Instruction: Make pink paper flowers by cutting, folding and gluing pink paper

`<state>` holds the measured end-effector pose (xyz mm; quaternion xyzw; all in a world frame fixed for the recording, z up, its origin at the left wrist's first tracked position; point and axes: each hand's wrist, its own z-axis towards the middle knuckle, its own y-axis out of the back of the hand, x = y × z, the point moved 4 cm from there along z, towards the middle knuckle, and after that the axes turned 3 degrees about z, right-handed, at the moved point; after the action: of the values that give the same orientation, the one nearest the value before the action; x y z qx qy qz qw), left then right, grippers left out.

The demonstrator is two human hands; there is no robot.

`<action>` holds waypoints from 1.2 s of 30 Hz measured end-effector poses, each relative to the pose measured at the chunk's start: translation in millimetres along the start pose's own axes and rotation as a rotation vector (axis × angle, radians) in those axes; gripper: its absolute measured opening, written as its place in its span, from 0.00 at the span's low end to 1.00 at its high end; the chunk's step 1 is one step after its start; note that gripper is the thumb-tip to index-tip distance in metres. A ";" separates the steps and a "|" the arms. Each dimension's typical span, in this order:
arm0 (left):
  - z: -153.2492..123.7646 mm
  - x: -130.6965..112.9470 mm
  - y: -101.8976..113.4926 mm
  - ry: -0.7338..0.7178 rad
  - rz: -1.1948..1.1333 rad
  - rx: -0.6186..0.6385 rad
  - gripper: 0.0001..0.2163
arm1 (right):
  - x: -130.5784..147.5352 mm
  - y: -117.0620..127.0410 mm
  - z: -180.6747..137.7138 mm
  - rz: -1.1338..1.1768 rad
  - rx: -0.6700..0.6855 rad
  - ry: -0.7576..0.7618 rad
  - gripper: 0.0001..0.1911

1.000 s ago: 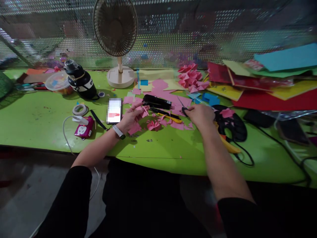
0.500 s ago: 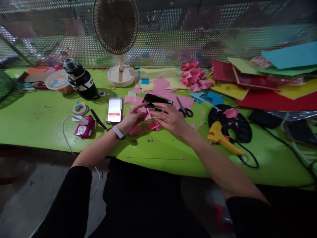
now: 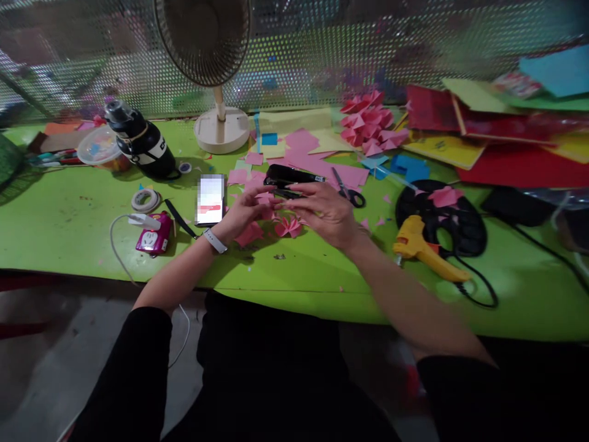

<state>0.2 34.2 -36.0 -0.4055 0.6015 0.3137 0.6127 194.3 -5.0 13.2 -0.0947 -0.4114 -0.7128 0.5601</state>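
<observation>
My left hand (image 3: 245, 215) has its thumb and fingers closed on a small piece of pink paper (image 3: 265, 207), partly hidden by the fingers. Facing it from the right, my right hand (image 3: 327, 212) has its fingers stretched out, a little apart from the held paper; nothing shows clearly between them. Just below the gap lies a folded pink paper flower (image 3: 288, 228). Another pink paper piece (image 3: 250, 234) rests under my left hand. Behind the fingers is a black stapler (image 3: 294, 175), with dark scissors (image 3: 348, 189) to its right.
Pink folded papers (image 3: 367, 124) are heaped at the back, beside stacked coloured sheets (image 3: 501, 123). A yellow glue gun (image 3: 421, 245) lies by a black pad (image 3: 473, 227) at right. Leftward are a phone (image 3: 210, 199), tape roll (image 3: 145, 200), purple adapter (image 3: 154, 236), black bottle (image 3: 142, 144) and fan (image 3: 222, 132).
My right hand has drawn slightly to the right, away from the paper in my left hand. The view has shifted a little, so the table's things sit slightly higher.
</observation>
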 end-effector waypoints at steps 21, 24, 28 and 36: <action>-25.4 -13.3 -45.3 -0.437 1.492 0.140 0.10 | -15.2 12.4 -34.7 0.305 0.557 -0.632 0.10; -23.6 -15.1 -41.1 -0.441 1.451 0.091 0.09 | -11.2 6.3 -33.1 0.286 0.571 -0.559 0.07; -25.5 -25.6 -39.0 -0.464 1.302 -0.046 0.09 | -14.2 10.2 -28.9 0.495 0.304 -0.629 0.08; -33.8 -37.5 -53.8 -0.348 0.818 -0.065 0.13 | -29.5 16.0 -26.5 0.676 -0.191 -0.792 0.21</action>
<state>27.8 -17.0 9.4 -0.0943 0.5902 0.6127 0.5171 227.4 -2.7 -13.7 -0.5348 -0.4712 -0.4361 0.5493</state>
